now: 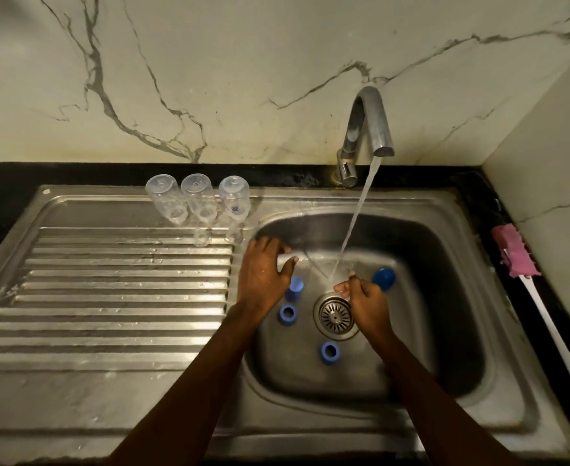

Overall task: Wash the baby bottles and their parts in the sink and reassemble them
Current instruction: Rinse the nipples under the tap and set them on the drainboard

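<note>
Three clear baby bottles (198,200) stand upside down at the back of the drainboard. Two clear nipples (202,237) sit just in front of them. In the sink basin (445,297) lie two blue rings (287,314) (330,353), a blue cap (384,278) and another blue piece (296,286). My left hand (265,274) hovers over the basin's left side, fingers spread, holding nothing. My right hand (361,294) has its fingers curled and pinches a small clear nipple under the running water; the piece is hard to make out.
The faucet (371,129) at the back runs a stream down toward the drain strainer (335,314). A pink bottle brush (515,252) with a long white handle lies on the black counter to the right. The ribbed drainboard (108,297) is wet.
</note>
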